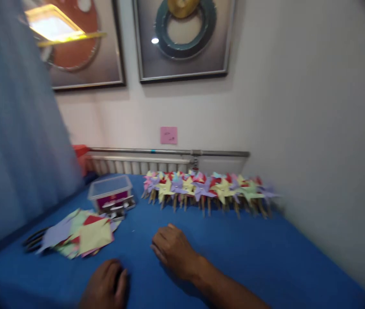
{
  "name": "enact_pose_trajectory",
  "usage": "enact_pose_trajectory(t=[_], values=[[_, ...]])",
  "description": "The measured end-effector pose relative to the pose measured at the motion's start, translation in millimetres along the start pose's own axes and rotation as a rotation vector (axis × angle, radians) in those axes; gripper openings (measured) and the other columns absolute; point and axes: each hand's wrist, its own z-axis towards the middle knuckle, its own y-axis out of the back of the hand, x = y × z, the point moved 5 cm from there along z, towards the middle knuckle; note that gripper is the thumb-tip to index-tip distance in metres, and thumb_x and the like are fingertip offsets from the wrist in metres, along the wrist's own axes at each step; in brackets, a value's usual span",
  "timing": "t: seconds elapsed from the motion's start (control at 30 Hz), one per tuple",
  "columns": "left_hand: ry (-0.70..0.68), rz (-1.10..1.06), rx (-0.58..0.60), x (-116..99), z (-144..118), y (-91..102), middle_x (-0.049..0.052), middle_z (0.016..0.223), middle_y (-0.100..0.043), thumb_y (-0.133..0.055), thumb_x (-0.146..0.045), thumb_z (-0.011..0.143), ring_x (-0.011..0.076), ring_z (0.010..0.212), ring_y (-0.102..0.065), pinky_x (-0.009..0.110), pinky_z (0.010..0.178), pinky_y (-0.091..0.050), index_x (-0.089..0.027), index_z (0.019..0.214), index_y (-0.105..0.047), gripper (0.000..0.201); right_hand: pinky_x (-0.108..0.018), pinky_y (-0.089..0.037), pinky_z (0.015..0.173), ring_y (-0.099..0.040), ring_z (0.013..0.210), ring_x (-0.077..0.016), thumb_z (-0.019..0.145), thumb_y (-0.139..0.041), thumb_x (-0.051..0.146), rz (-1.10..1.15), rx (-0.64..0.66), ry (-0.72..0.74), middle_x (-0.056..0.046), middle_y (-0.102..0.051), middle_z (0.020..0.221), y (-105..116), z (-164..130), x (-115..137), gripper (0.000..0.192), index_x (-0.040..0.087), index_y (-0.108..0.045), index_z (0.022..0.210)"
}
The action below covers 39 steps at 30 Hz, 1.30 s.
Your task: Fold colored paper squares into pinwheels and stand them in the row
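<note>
Clear plastic box (110,187) holds something red; both the left hand (105,285) and right hand (172,249) rest empty, loosely curled.

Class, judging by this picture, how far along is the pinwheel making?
Done: a long row of finished pinwheels lies by the wall. In hand: nothing; the left hand and right hand rest empty on the blue table. Left: a pile of coloured paper squares, uncut.

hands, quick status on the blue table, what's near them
Left hand and right hand empty, resting on blue table. Paper squares nearest, untouched. Pinwheels rowed along the far edge.
</note>
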Motion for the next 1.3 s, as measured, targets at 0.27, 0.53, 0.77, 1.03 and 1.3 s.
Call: enact_pose_trajectory(t=[0.27,0.53,0.77,1.03,1.3], values=[[0.028,0.057,0.056,-15.2,1.7,3.4,0.008,0.091,-0.071,-0.055,-0.028,0.092,0.0229,0.083,-0.067,0.036,0.078,-0.054,-0.024,0.087,-0.066,0.013,-0.035,-0.045,0.082,-0.066,0.08,-0.0199,0.098,-0.048,0.022,0.239,0.076,-0.253,-0.003,-0.071,0.087,-33.0,0.0,-18.9,0.019,0.023,-0.058,0.083],[0.11,0.002,0.077,25.1,38.5,36.4,0.007,0.095,-0.069,-0.05,-0.023,0.093,0.0211,0.09,-0.066,0.033,0.082,-0.051,-0.021,0.09,-0.065,0.015,-0.033,-0.045,0.072,-0.066,0.074,-0.0207,0.097,-0.044,0.032,0.386,0.059,-0.367,-0.004,-0.07,0.082,-25.5,-3.5,-25.7,0.023,0.025,-0.054,0.078],[0.415,0.503,-0.06,124.9,73.8,76.3,0.015,0.13,-0.065,-0.048,-0.013,0.089,0.0282,0.12,-0.058,0.038,0.098,-0.044,-0.016,0.117,-0.067,0.034,-0.033,-0.045,0.068,-0.066,0.071,-0.0222,0.095,-0.044,0.037,0.4,0.076,-0.413,-0.004,-0.072,0.079,-30.5,-3.1,-31.6,0.024,0.026,-0.055,0.076],[0.384,0.627,0.092,145.6,82.0,67.0,0.015,0.12,-0.072,-0.041,-0.02,0.098,0.0292,0.111,-0.062,0.041,0.092,-0.04,-0.017,0.112,-0.075,0.037,-0.034,-0.046,0.071,-0.066,0.072,-0.0222,0.094,-0.043,0.038,0.425,0.054,-0.398,-0.005,-0.073,0.08,-29.0,-2.2,-29.4,0.024,0.027,-0.054,0.075],[0.382,0.6,0.095,147.0,77.0,69.5,0.012,0.111,-0.075,-0.041,-0.026,0.099,0.0262,0.104,-0.066,0.035,0.087,-0.043,-0.018,0.101,-0.078,0.038,-0.032,-0.044,0.069,-0.066,0.072,-0.0215,0.095,-0.045,0.036,0.416,0.069,-0.409,-0.003,-0.072,0.079,-27.3,-2.0,-30.7,0.024,0.026,-0.055,0.075]])
